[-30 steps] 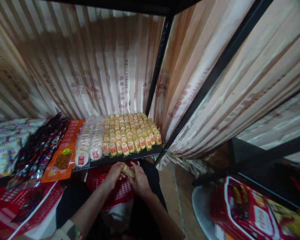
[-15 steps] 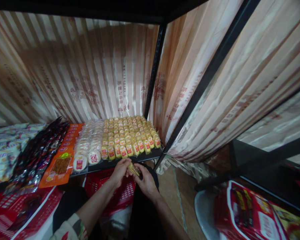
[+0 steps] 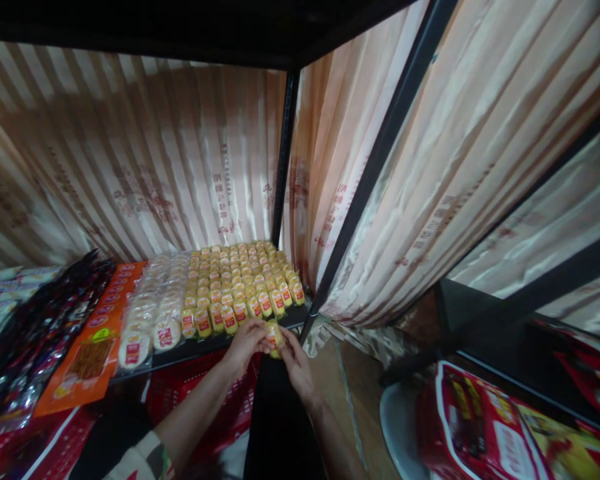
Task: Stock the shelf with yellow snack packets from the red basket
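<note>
Yellow wrapped snack (image 3: 274,338) is gripped at the fingertips of both hands, the left hand (image 3: 251,342) pinching its left side and the right hand (image 3: 296,363) closed on its right side, just on the near side of the shelf edge. Largest around the hands is the pleated pale curtain (image 3: 200,153) with reddish print, rising well beyond them and away to their right. Next comes the black shelf (image 3: 185,354), its front edge just ahead of the left hand, with a slanting black post (image 3: 379,160) beyond the right hand. A red basket (image 3: 180,385) lies below the shelf, under the left wrist and forearm. Well to the right of the right hand are a red bag (image 3: 470,427) and, between the two, a pale rounded object (image 3: 397,420) that is too blurred to name. On the shelf straight ahead of the left hand stand close rows of yellow snacks (image 3: 235,287), the nearest ones just beyond its fingers. To their left are two rows of round white snacks (image 3: 167,303), then an orange packet (image 3: 93,340), and farther left dark glossy packets (image 3: 45,333). Smallest is the reddish label on the held snack, beside the left fingertips and partly covered.
</note>
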